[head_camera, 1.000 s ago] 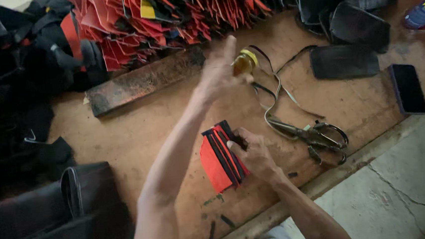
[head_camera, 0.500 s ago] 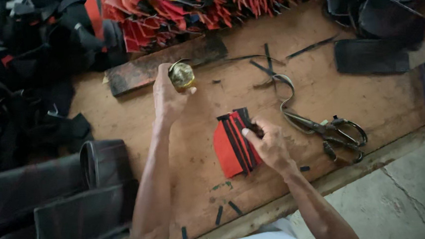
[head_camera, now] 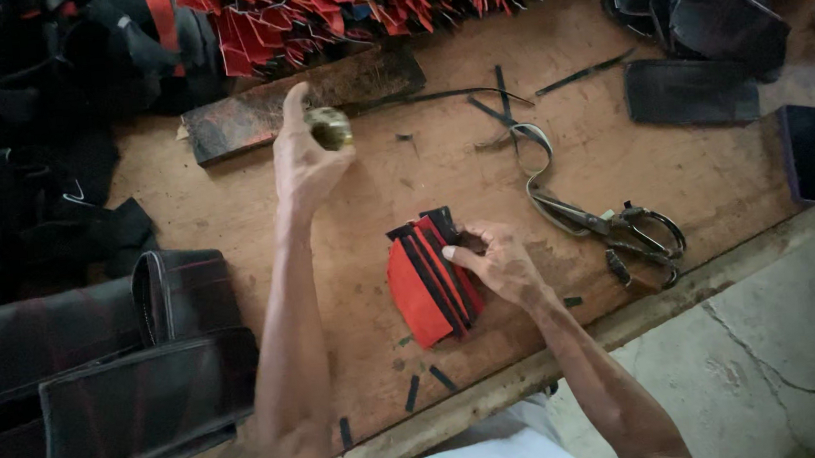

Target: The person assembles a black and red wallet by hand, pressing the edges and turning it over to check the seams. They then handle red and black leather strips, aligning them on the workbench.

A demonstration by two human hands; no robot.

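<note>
Left hand: the left hand [head_camera: 307, 164] is raised over the surface [head_camera: 263, 210] with its fingers curled round a small brass-coloured round object [head_camera: 329, 128], pinched at the fingertips; what the object is cannot be told.
Right hand: the right hand [head_camera: 496, 263] lies low on the surface, thumb and fingers closed on the right edge of a stack of red and black pieces [head_camera: 430, 277] and pressing it flat.
Stack position: near the front edge of the surface, between the 2 forearms, tilted so its long side runs toward the person.
Change: 1.0 s ago the left hand was stretched out, open, toward the yellowish object further back; 0.5 s ago it had closed on it; now it has drawn it up and closer. The right hand has kept its hold on the stack throughout.
Reading: the small object looks fetched to be brought to the held stack, though that is a judgement.
Nearby: large scissors [head_camera: 618, 231] lie to the right of the stack, apart from it, with a curling black strip [head_camera: 526, 149] trailing back from them.
Further back: a worn wooden block [head_camera: 256, 115] lies just behind the left hand, and a heap of red pieces [head_camera: 363, 7] beyond it.
Right edge: a dark phone [head_camera: 811, 153] lies flat.
</note>
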